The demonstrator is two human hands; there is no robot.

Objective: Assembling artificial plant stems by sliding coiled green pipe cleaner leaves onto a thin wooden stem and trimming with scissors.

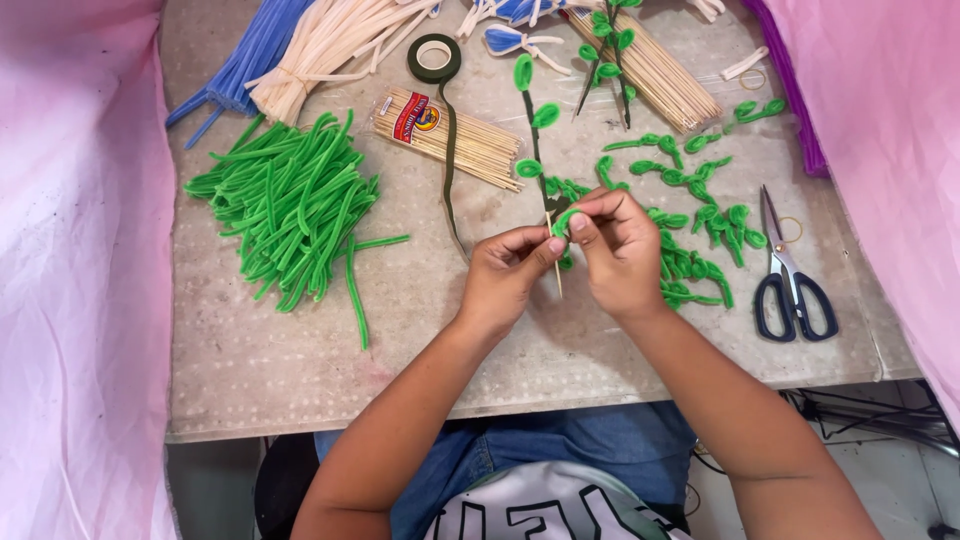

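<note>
Fuzzy green pipe cleaners — wooden skewers — matt table.

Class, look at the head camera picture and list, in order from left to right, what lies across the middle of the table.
Pile of green pipe cleaners → left hand → right hand → folded green pipe-cleaner leaves → scissors.

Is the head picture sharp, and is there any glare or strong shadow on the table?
Head view: even, soft light; table without glare, only faint shadows under the left hand and right hand; hands, scissors and green stems sharp; pink cloth at the edges slightly washed out.
</note>
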